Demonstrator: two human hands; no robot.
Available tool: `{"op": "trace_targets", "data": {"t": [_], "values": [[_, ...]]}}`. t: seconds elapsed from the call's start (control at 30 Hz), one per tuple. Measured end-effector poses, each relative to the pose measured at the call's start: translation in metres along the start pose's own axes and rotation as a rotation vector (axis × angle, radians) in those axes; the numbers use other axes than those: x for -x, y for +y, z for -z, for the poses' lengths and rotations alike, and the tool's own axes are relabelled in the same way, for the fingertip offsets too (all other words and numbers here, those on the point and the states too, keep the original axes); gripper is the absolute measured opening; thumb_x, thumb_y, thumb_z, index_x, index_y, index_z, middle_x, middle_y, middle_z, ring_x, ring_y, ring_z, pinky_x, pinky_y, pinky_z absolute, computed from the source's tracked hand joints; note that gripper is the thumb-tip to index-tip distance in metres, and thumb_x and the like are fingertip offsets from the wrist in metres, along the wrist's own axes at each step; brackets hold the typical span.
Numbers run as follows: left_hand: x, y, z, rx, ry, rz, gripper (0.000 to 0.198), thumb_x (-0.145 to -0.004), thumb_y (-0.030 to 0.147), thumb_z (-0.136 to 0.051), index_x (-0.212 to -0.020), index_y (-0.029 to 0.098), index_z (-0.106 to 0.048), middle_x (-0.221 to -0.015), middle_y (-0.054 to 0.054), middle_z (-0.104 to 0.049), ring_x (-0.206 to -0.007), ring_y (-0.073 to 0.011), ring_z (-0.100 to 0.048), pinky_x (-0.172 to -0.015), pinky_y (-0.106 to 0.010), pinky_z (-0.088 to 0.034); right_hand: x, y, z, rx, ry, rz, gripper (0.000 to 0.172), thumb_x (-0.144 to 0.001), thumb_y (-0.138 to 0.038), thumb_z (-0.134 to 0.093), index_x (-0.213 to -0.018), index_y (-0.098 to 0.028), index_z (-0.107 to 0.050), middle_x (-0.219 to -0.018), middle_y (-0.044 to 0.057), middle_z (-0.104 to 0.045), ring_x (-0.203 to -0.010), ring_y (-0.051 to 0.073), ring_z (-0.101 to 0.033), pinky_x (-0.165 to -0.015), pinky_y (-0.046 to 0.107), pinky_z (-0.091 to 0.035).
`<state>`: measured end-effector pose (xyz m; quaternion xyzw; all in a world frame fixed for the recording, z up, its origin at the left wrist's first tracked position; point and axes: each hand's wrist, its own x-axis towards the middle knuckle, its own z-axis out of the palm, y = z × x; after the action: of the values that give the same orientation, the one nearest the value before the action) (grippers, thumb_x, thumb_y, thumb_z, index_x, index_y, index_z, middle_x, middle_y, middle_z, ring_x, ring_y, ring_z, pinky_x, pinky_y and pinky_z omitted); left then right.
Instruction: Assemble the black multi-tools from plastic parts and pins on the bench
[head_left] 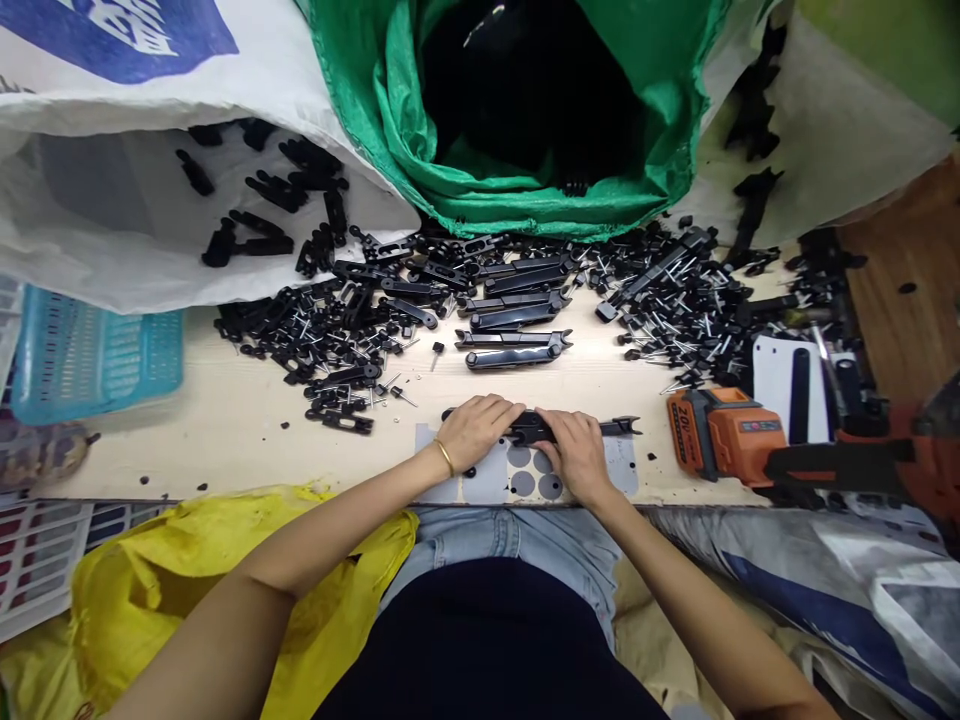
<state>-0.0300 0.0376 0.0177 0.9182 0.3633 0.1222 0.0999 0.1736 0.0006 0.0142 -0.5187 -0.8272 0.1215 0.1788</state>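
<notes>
- Left hand (480, 435): fingers curled over the left part of a black plastic arm (531, 430), grasping it; gold bangle (445, 459) at the wrist.
- Right hand (579, 450): grasping the same black plastic arm to the right of its middle, thumb on the near side; the forked end projects beyond the fingers.
- Held arm: lies crosswise at the near edge of the tabletop (225, 430), above a grey sheet (484, 485) with round dark discs (550, 487). Its left part is mostly covered by the left hand.
- Beyond the hands: a column of similar black arms (517, 357), lying roughly parallel. A single pin (436, 354) lies to their left.
- Left and right of the column: heaps of small black-headed metal pins, the left heap (322, 345) mixed with black links.
- Far side: open green bag (540, 210), dark inside; white sack (150, 225) at left with black parts in its mouth.
- Left end: turquoise basket (105, 345).
- Right end: orange 20V battery (724, 432).
- Near side, below the tabletop: yellow bag (180, 600).
</notes>
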Motion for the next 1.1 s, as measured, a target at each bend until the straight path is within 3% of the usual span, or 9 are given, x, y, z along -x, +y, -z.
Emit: {"op": "trace_targets", "data": {"t": [0.37,0.5,0.57,0.67,0.73,0.8,0.93,1.0,1.1], "values": [[-0.001,-0.007,0.0,-0.015,0.02,-0.054,0.026,-0.092,0.023,-0.043,-0.116,0.013,-0.051,-0.096,-0.008,-0.064,-0.09,-0.0178,-0.059,-0.072,-0.029,-0.045,-0.004,0.002,0.001,-0.039,-0.007,0.027,0.035,-0.087,-0.032,-0.052,-0.118,-0.016,-0.053,-0.1,0.009,-0.065,-0.089,0.022,-0.055,-0.08,0.036,-0.038],[-0.004,-0.009,0.001,0.017,-0.04,-0.041,0.027,-0.091,0.025,-0.047,-0.115,0.015,-0.051,-0.097,-0.008,-0.064,-0.09,-0.0187,-0.058,-0.074,-0.03,-0.046,-0.006,0.003,0.015,-0.135,-0.11,-0.001,0.038,-0.085,-0.035,-0.055,-0.118,-0.017,-0.052,-0.102,0.01,-0.064,-0.093,0.024,-0.056,-0.081,0.039,-0.042],[-0.006,-0.007,0.004,0.039,-0.086,-0.019,0.028,-0.089,0.025,-0.049,-0.115,0.014,-0.051,-0.099,-0.008,-0.064,-0.092,-0.0198,-0.058,-0.076,-0.031,-0.047,-0.009,0.016,0.029,-0.181,-0.124,-0.067,0.037,-0.086,-0.033,-0.052,-0.12,-0.017,-0.051,-0.105,0.011,-0.062,-0.093,0.023,-0.057,-0.08,0.038,-0.045],[-0.007,-0.002,0.013,0.101,-0.125,-0.009,0.04,-0.083,0.023,-0.053,-0.121,0.012,-0.048,-0.106,-0.01,-0.061,-0.097,-0.0222,-0.057,-0.082,-0.034,-0.047,-0.025,0.054,0.045,0.02,0.024,-0.292,0.033,-0.085,-0.022,-0.045,-0.115,-0.014,-0.054,-0.104,0.015,-0.058,-0.095,0.027,-0.055,-0.08,0.042,-0.046],[-0.005,0.0,0.023,0.185,-0.081,-0.032,0.049,-0.078,0.022,-0.055,-0.125,0.012,-0.044,-0.112,-0.011,-0.058,-0.1,-0.0224,-0.055,-0.087,-0.035,-0.046,-0.044,0.081,0.05,0.183,0.058,-0.41,0.03,-0.081,-0.018,-0.045,-0.108,-0.012,-0.058,-0.103,0.018,-0.056,-0.095,0.03,-0.054,-0.079,0.045,-0.046],[-0.002,-0.005,0.032,0.268,0.052,0.021,0.041,-0.079,0.02,-0.051,-0.119,0.014,-0.049,-0.109,-0.009,-0.059,-0.099,-0.0201,-0.056,-0.087,-0.033,-0.047,-0.065,0.1,0.05,0.205,0.042,-0.448,0.024,-0.079,-0.017,-0.046,-0.097,-0.011,-0.061,-0.099,0.018,-0.056,-0.091,0.03,-0.055,-0.077,0.046,-0.046],[0.003,-0.038,0.041,0.244,0.324,0.499,0.02,-0.082,0.017,-0.047,-0.099,0.015,-0.058,-0.093,-0.006,-0.059,-0.081,-0.016,-0.058,-0.077,-0.03,-0.048,-0.085,0.093,0.057,-0.083,0.216,-0.479,0.013,-0.075,-0.02,-0.052,-0.083,-0.015,-0.06,-0.082,0.009,-0.059,-0.077,0.022,-0.058,-0.08,0.044,-0.048],[0.0,-0.058,0.037,0.221,0.281,0.637,0.025,-0.078,0.017,-0.056,-0.104,0.015,-0.057,-0.096,-0.007,-0.057,-0.08,-0.0165,-0.058,-0.077,-0.03,-0.049,-0.077,0.069,0.065,-0.409,0.285,-0.553,0.014,-0.076,-0.025,-0.054,-0.087,-0.017,-0.059,-0.076,0.004,-0.06,-0.067,0.017,-0.059,-0.073,0.039,-0.052],[-0.007,-0.077,0.024,0.229,0.178,0.661,0.029,-0.074,0.013,-0.06,-0.103,0.016,-0.059,-0.093,-0.006,-0.056,-0.082,-0.0178,-0.057,-0.078,-0.031,-0.048,-0.054,0.024,0.069,-0.908,0.197,-0.625,0.021,-0.076,-0.032,-0.061,-0.091,-0.018,-0.057,-0.079,0.002,-0.063,-0.061,0.012,-0.06,-0.063,0.032,-0.054]]}}
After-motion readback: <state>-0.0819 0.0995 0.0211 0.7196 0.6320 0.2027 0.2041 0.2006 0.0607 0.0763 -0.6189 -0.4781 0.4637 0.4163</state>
